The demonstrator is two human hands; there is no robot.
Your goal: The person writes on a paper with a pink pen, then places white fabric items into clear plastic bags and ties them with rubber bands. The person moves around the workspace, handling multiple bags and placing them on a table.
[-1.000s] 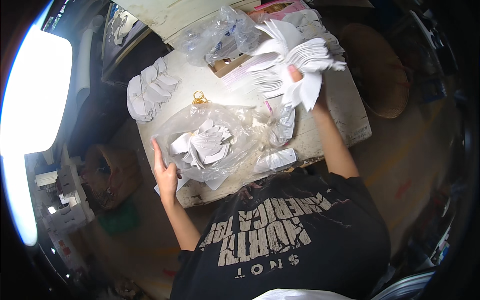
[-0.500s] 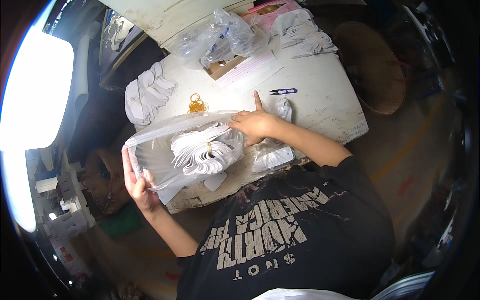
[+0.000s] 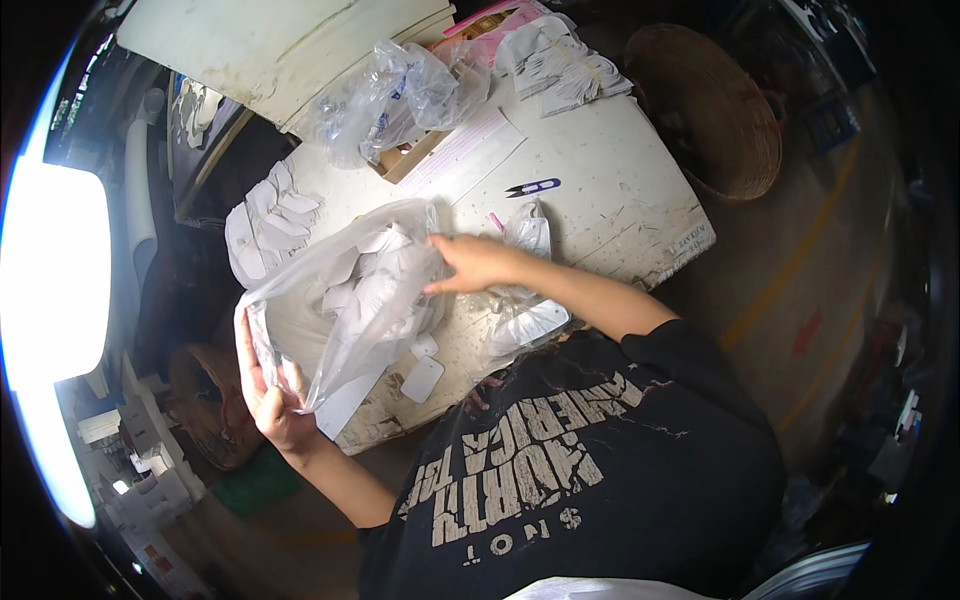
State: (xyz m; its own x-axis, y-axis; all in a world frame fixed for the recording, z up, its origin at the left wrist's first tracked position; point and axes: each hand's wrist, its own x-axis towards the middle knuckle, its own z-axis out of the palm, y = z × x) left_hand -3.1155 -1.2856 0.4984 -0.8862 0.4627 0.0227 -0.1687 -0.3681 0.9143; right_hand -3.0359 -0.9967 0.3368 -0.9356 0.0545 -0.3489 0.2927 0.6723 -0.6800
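Head view: looking down on a worn white table (image 3: 620,190) and on a black printed shirt (image 3: 530,470) below it.
Left hand (image 3: 278,405): holding the mouth of the bag at its lower left end.
Left fingers: clamping on the plastic rim, partly showing through the film.
Right hand (image 3: 470,265): touching the opposite end of the bag, reaching in from the right.
Right fingers: standing apart from the thumb at the film; not showing clearly enough to tell whether pinching it.
Clear plastic bag (image 3: 285,320): stretching between both hands over the left part of the table, gaping toward the left hand.
White cut pieces (image 3: 372,280): lying bunched inside the bag, nearer the right hand.
White tag-shaped piece (image 3: 423,380): lying on the table just below the bag.
Left stack of white pieces (image 3: 265,222): lying beyond the bag, near the table's left edge.
Far stack of white pieces (image 3: 565,65): lying at the table's far right.
Thread snips (image 3: 533,187): lying on the table beyond the right hand.
Filled clear packet (image 3: 530,325): lying below the right forearm.
Crumpled clear plastic (image 3: 400,95): covering part of a cardboard box (image 3: 418,155), beside a printed sheet (image 3: 470,150).
Wicker basket (image 3: 720,110): standing beyond the table's right side.
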